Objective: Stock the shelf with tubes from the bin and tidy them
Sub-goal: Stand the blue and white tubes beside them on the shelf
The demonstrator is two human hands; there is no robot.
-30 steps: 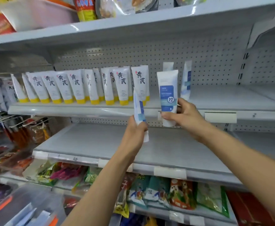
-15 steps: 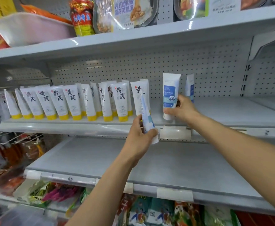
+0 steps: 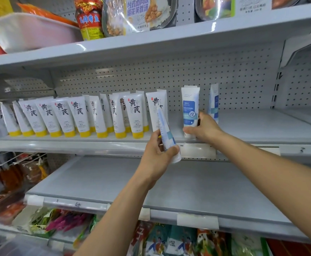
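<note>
Shelf [image 3: 261, 126] is carrying a long row of yellow-capped tubes [image 3: 77, 117] at left. Right of them, the right hand [image 3: 204, 128] is clasping a blue-label tube [image 3: 189, 109] upright on it, while the left hand [image 3: 156, 154] is gripping a tilted white-and-blue tube [image 3: 166, 133] just before the shelf edge, centre frame.

Yellow-capped tubes [image 3: 134, 115]: big black 黄芪 on each front. Blue-label tube [image 3: 189, 111] gripped by my right hand [image 3: 204, 128]: 控 in white circle, finer lines unreadable. Tilted tube [image 3: 166, 133] in my left hand [image 3: 156, 154]: print illegible. Meal tray [image 3: 140, 13], top shelf: 台式卤肉饭, 蛋花芙蓉汤. Red jar [image 3: 89, 19]: yellow characters ending 带鱼. Lower shelf strip [image 3: 77, 204]: handwritten scrawl, can't make out.
</note>
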